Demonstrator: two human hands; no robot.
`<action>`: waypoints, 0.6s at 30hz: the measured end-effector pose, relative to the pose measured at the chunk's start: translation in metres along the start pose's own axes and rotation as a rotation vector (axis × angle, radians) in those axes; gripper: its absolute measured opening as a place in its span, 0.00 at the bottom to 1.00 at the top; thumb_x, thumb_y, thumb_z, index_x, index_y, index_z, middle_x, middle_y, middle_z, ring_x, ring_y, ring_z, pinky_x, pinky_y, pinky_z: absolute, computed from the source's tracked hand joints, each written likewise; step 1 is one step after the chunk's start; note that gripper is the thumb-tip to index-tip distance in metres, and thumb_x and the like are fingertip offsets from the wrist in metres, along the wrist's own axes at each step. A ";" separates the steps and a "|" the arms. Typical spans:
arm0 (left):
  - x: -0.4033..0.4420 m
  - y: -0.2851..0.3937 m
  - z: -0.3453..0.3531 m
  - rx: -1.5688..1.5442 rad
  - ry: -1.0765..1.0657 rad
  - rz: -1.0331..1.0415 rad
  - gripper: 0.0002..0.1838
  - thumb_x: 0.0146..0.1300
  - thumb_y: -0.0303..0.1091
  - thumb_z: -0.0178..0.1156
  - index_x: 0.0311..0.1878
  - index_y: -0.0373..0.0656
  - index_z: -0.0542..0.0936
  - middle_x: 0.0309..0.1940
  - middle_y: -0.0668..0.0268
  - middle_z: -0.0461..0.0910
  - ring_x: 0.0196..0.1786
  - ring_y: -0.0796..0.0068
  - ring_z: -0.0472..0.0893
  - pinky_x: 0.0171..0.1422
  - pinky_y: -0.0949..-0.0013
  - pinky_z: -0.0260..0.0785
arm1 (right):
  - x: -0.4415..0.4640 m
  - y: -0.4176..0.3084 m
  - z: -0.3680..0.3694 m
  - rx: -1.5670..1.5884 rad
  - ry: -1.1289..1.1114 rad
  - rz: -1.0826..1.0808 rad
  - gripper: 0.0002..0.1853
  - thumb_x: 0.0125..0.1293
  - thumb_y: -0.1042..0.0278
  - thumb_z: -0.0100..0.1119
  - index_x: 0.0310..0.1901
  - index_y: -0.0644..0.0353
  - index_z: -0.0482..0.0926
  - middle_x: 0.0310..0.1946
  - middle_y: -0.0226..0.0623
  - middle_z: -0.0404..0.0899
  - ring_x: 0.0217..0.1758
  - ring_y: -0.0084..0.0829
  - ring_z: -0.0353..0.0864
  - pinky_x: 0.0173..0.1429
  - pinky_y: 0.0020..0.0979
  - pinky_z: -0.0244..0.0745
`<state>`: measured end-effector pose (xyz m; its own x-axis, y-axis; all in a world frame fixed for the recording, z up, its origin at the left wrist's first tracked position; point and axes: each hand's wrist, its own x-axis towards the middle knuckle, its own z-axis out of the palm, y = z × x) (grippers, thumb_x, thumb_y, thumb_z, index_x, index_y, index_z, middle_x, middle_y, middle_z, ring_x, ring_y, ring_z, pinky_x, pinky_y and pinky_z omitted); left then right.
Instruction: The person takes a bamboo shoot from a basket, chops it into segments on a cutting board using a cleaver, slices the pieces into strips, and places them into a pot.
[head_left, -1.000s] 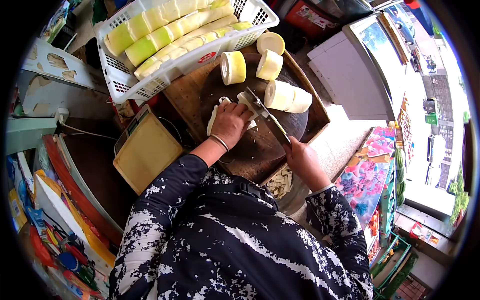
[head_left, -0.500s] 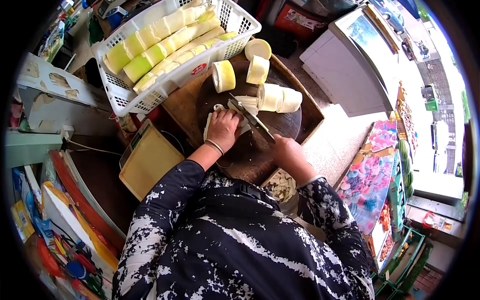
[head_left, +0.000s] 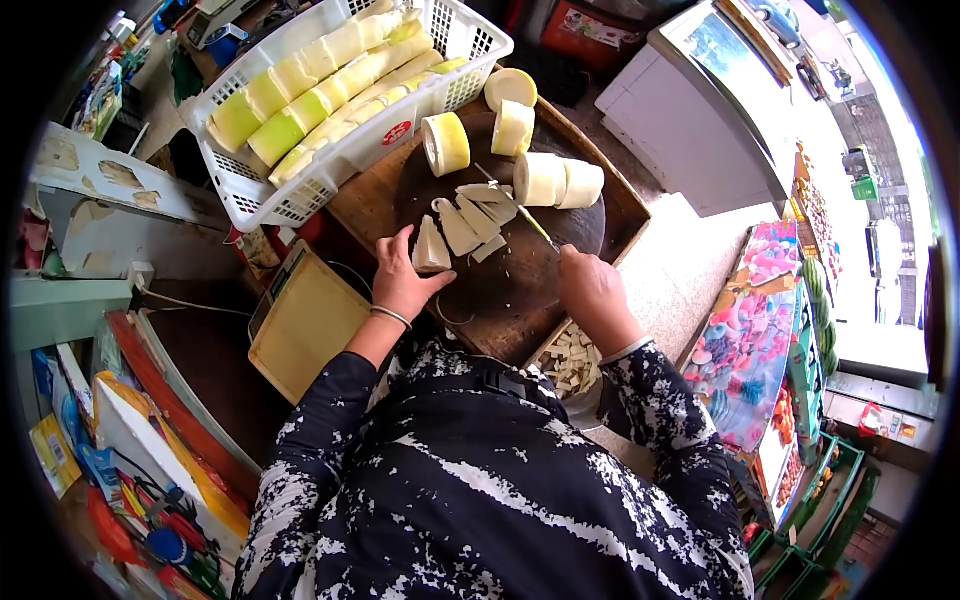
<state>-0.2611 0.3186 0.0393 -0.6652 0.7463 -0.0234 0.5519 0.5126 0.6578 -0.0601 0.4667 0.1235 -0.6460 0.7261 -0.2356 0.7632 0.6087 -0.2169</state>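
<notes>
My right hand (head_left: 592, 290) is closed round the handle of a knife (head_left: 518, 207), whose blade points up and left over the round dark board (head_left: 530, 275). Pale slices (head_left: 461, 228) lie fanned out on the board, left of the blade. My left hand (head_left: 407, 278) has thumb and fingers spread at the board's left edge, beside a pale wedge (head_left: 431, 246). Whether it touches the wedge is hard to tell. Thick pale chunks (head_left: 541, 180) stand and lie along the board's far side.
A white basket (head_left: 345, 158) with long pale-green stalks stands beyond the board. Left is a scale with a tan tray (head_left: 310, 325). Below the board's right side, a container holds cut pieces (head_left: 574, 362). A white cabinet (head_left: 690, 120) stands at the upper right.
My left hand has let go of the slices and moved left, its fingers spreading. The slices now lie fanned out. The knife has moved slightly right, still in my right hand.
</notes>
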 end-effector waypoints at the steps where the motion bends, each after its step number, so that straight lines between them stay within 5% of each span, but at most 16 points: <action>1: 0.001 0.000 0.002 0.007 -0.006 0.010 0.46 0.35 0.46 0.75 0.59 0.44 0.62 0.48 0.57 0.65 0.51 0.56 0.70 0.54 0.61 0.69 | -0.001 0.000 -0.004 -0.011 -0.003 -0.037 0.07 0.60 0.69 0.46 0.32 0.63 0.72 0.23 0.52 0.76 0.31 0.52 0.78 0.35 0.46 0.72; 8: 0.010 0.005 0.006 0.076 -0.071 0.006 0.50 0.32 0.47 0.76 0.61 0.48 0.60 0.48 0.58 0.64 0.49 0.57 0.72 0.52 0.61 0.71 | -0.026 -0.006 -0.038 -0.006 -0.049 -0.057 0.06 0.60 0.70 0.48 0.31 0.63 0.73 0.21 0.49 0.76 0.29 0.51 0.78 0.33 0.44 0.72; 18: 0.019 0.008 0.004 0.148 -0.141 0.057 0.49 0.35 0.44 0.75 0.62 0.50 0.59 0.48 0.60 0.65 0.50 0.59 0.73 0.51 0.62 0.71 | -0.050 -0.005 0.011 0.057 -0.088 0.022 0.07 0.61 0.71 0.46 0.33 0.64 0.73 0.23 0.53 0.77 0.28 0.52 0.79 0.32 0.47 0.73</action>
<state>-0.2673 0.3384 0.0417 -0.5593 0.8227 -0.1016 0.6611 0.5167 0.5440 -0.0318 0.4234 0.1263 -0.6295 0.7069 -0.3225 0.7770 0.5717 -0.2637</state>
